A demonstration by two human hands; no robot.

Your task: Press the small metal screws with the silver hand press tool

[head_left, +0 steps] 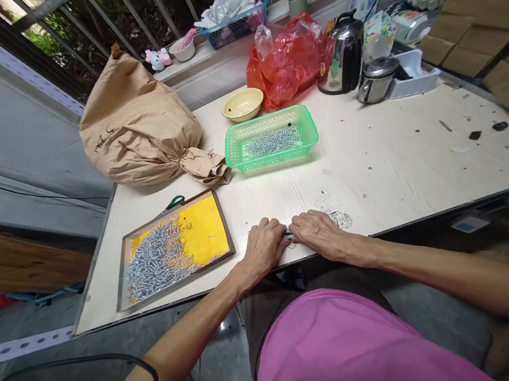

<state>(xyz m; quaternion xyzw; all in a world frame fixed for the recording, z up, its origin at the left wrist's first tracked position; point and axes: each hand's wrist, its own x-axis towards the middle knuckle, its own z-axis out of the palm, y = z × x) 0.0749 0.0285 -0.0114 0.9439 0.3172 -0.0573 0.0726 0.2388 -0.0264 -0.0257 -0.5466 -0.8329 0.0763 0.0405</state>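
Observation:
My left hand (265, 243) and my right hand (318, 232) rest close together at the table's front edge, fingers curled in and closed. In the gap between the fingertips shows a small silvery piece (288, 235), too small and too covered to name. Left of my hands lies a shallow tray (224, 221) lined with yellow. Many small shiny metal pieces (157, 264), perhaps springs, are heaped over its left part. Beyond my hands stands a green plastic basket (273, 160) with more small metal pieces (275, 141) on its bottom.
Green-handled scissors (176, 201) lie behind the tray. Farther back are a brown paper sack (138, 125), a yellow bowl (243, 105), a red plastic bag (286, 69), a kettle (345, 54) and a steel cup (377, 79). Cardboard boxes (483, 19) are stacked at right.

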